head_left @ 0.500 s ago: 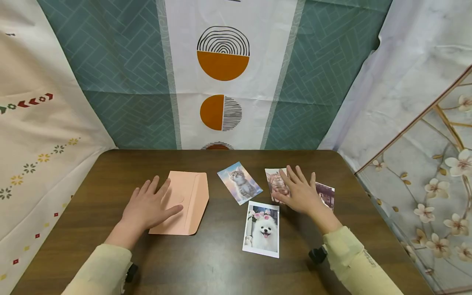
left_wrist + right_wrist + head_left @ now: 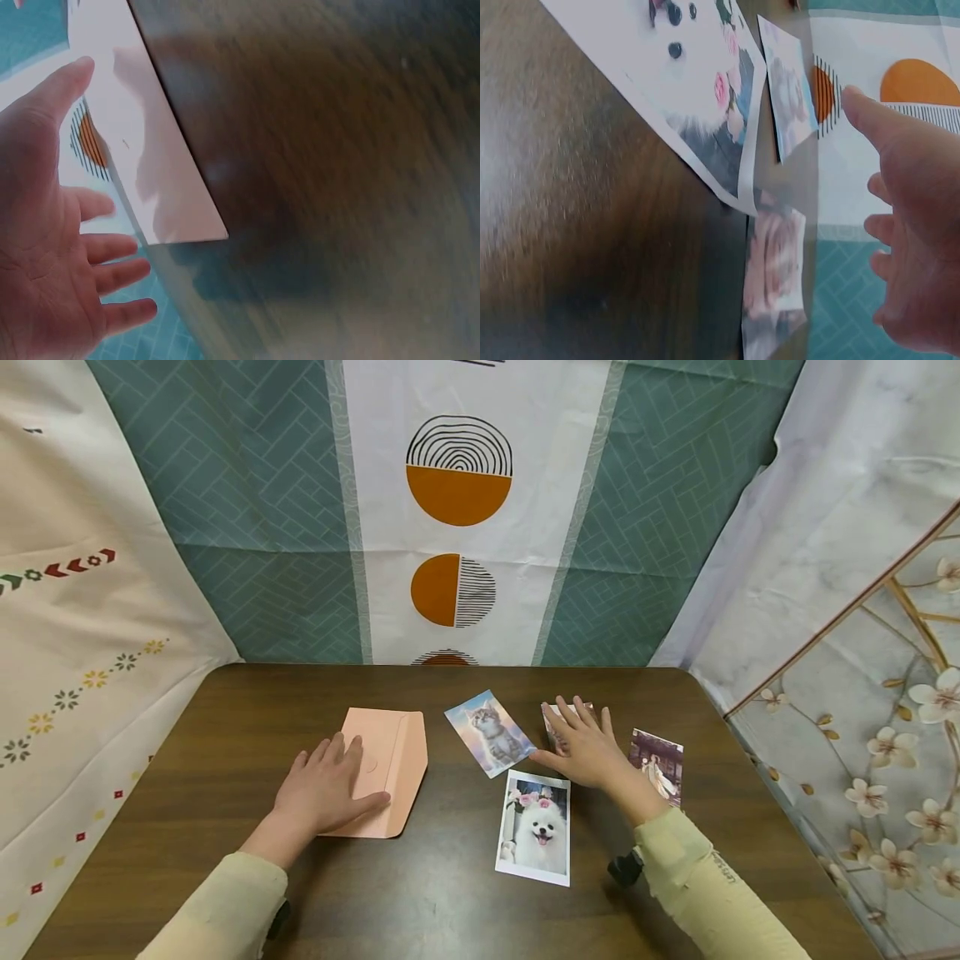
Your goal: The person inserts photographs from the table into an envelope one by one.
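Left hand (image 2: pixel 322 789), fingers outstretched and empty, hovers over the envelope (image 2: pixel 408 768), left of centre in the head frame. Right hand (image 2: pixel 581 747), likewise outstretched and empty, hovers over a partly hidden photo (image 2: pixel 774 262) right of centre; the dog photo (image 2: pixel 534 839) lies lower.

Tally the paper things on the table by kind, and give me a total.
Pictures: 4 (kitten picture, white dog picture, dark picture, reddish picture partly hidden by the right hand in the head view)
Pink envelope: 1
Total: 5
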### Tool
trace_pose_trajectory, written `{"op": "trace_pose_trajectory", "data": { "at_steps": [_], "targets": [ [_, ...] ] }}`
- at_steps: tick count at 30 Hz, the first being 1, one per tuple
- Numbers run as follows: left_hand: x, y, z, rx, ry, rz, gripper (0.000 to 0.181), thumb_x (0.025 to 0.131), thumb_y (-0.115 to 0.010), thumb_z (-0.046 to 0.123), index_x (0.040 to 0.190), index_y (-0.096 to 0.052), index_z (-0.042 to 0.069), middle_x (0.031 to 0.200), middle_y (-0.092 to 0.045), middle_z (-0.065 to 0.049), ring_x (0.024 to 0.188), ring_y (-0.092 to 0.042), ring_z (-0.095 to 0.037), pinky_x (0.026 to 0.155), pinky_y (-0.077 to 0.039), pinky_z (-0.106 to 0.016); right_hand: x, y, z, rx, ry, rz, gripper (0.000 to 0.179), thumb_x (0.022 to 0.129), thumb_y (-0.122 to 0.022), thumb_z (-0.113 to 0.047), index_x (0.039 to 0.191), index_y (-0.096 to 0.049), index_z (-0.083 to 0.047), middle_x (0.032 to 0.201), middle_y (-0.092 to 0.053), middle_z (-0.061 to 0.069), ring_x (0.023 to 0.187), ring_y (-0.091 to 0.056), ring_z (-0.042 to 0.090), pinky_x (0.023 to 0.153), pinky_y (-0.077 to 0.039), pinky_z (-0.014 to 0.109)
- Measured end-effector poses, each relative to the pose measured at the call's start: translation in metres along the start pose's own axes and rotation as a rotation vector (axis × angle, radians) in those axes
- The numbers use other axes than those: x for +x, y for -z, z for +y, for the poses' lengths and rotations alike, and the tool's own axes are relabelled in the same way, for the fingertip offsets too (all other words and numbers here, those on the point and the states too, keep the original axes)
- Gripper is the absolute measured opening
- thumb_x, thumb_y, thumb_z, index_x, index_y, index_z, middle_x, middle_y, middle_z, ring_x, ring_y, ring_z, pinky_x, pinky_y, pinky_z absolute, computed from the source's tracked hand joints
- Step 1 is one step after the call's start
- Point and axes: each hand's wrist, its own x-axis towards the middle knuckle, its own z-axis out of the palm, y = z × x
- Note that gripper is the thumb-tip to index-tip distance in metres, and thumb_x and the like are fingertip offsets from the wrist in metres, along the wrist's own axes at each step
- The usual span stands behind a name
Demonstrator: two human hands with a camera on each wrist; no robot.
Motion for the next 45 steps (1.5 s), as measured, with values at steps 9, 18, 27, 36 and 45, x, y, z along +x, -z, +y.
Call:
{"op": "trace_pose_trajectory", "data": {
  "at_steps": [9, 18, 27, 36, 45],
  "targets": [
    [0.002, -0.008, 0.003, -0.003, 0.007, -0.036, 0.105, 0.093, -0.066, 0.068, 0.155, -0.042, -0.013, 0.159, -0.042, -0.036, 0.148, -0.04, -0.054, 0.116, -0.031, -0.073, 0.012, -0.009, -0.009, -0.025, 0.059, -0.022, 0.086, 0.102, -0.065, -0.056, 0.168, -0.034, -0.01, 0.173, -0.026, 0.021, 0.161, -0.016, 0.047, 0.121, -0.005, 0.078],
    [0.002, -0.011, 0.0, -0.006, -0.012, -0.043, 0.1, 0.095, -0.064, 0.068, 0.155, -0.045, -0.009, 0.161, -0.042, -0.033, 0.148, -0.041, -0.052, 0.116, -0.029, -0.074, 0.032, -0.015, -0.015, 0.035, 0.101, -0.086, 0.082, 0.104, -0.065, -0.053, 0.167, -0.036, -0.011, 0.174, -0.027, 0.019, 0.162, -0.017, 0.045, 0.123, -0.01, 0.075],
    [0.003, -0.01, -0.007, 0.002, -0.069, -0.048, 0.099, 0.095, -0.063, 0.069, 0.157, -0.046, -0.006, 0.163, -0.042, -0.03, 0.15, -0.041, -0.049, 0.117, -0.028, -0.074, 0.05, -0.028, -0.011, -0.002, 0.196, -0.114, 0.075, 0.105, -0.065, -0.05, 0.165, -0.042, -0.011, 0.172, -0.033, 0.015, 0.162, -0.023, 0.038, 0.125, -0.018, 0.069],
    [0.006, -0.011, -0.01, -0.029, -0.08, -0.046, 0.097, 0.095, -0.064, 0.068, 0.158, -0.045, -0.003, 0.165, -0.041, -0.027, 0.151, -0.041, -0.048, 0.118, -0.027, -0.074, 0.052, -0.031, -0.018, -0.072, 0.232, -0.121, 0.067, 0.106, -0.066, -0.045, 0.159, -0.051, -0.007, 0.167, -0.043, 0.016, 0.159, -0.029, 0.039, 0.125, -0.023, 0.066],
    [0.008, -0.014, -0.014, -0.03, -0.085, -0.052, 0.098, 0.094, -0.063, 0.069, 0.159, -0.045, -0.003, 0.166, -0.039, -0.028, 0.151, -0.04, -0.048, 0.118, -0.026, -0.074, 0.049, -0.043, -0.027, -0.065, 0.22, -0.084, 0.07, 0.104, -0.067, -0.048, 0.157, -0.053, -0.004, 0.164, -0.048, 0.015, 0.159, -0.033, 0.034, 0.126, -0.021, 0.064]
  ]
}}
